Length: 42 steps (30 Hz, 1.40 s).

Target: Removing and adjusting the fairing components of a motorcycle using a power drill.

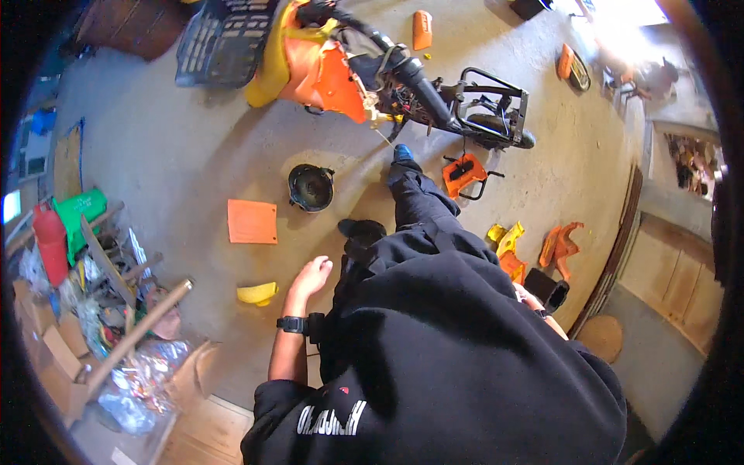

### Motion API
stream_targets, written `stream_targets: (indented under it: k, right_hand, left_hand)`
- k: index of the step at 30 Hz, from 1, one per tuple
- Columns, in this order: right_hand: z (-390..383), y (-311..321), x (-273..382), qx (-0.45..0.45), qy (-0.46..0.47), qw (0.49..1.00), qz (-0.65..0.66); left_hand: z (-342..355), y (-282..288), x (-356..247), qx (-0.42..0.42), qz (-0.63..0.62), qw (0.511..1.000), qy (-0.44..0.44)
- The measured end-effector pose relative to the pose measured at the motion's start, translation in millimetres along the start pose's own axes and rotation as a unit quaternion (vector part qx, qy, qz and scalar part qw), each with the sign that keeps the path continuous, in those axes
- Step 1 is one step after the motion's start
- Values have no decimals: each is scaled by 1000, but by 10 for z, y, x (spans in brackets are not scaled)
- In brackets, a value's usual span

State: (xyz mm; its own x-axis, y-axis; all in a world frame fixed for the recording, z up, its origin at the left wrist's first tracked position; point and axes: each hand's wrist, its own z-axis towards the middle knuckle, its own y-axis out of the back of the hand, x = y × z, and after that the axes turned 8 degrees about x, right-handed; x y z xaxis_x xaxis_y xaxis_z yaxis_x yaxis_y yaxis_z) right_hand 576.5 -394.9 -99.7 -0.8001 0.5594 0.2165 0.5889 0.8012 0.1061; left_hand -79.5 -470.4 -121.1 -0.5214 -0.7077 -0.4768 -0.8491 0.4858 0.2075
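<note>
My left hand (314, 276) hangs beside my left leg, its fingers curled in and nothing visible in them. Nearest to it on the floor are a curved yellow piece (257, 294) and a flat orange panel (253, 222). My right hand (528, 297) is at my right side, largely hidden by my black top, so its fingers cannot be made out. Ahead stands a partly stripped motorbike (422, 89) with orange and yellow body panels and a bare black frame. A round, hollow black object (311, 187), perhaps an upturned helmet, lies left of my feet.
Orange and yellow body parts (559, 246) lie at the right, near a black box-like part (546, 290). An orange part with black brackets (465, 175) is by my forward foot. Scrap, wood and a red cylinder (49, 246) fill the left. A black crate (225, 43) stands far left.
</note>
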Motion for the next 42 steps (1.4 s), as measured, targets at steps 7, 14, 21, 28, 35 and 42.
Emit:
stream_targets:
  k: [7, 14, 21, 28, 35, 42]
  right_hand:
    - [229, 320, 457, -15, -55, 998, -37]
    - [567, 2059, 2368, -19, -111, 974, -199]
    - [976, 3398, 3875, -281, 156, 942, -96]
    - [2845, 4179, 4880, -421, 257, 789, -366]
    - [3659, 3871, 4913, -419, 225, 784, -398]
    - [3518, 3663, 4768, -511, 330, 723, -328]
  left_hand:
    - [-99, 729, -1822, -332, 115, 902, -249]
    - [574, 1177, -3827, -421, 286, 733, -451]
    - [956, 1130, -4180, -486, 375, 743, -267]
    - [674, 1108, -3927, -383, 388, 807, -227]
    - [202, 1082, -3356, -337, 508, 776, -159]
    - [-120, 963, -3199, -366, 572, 734, -15]
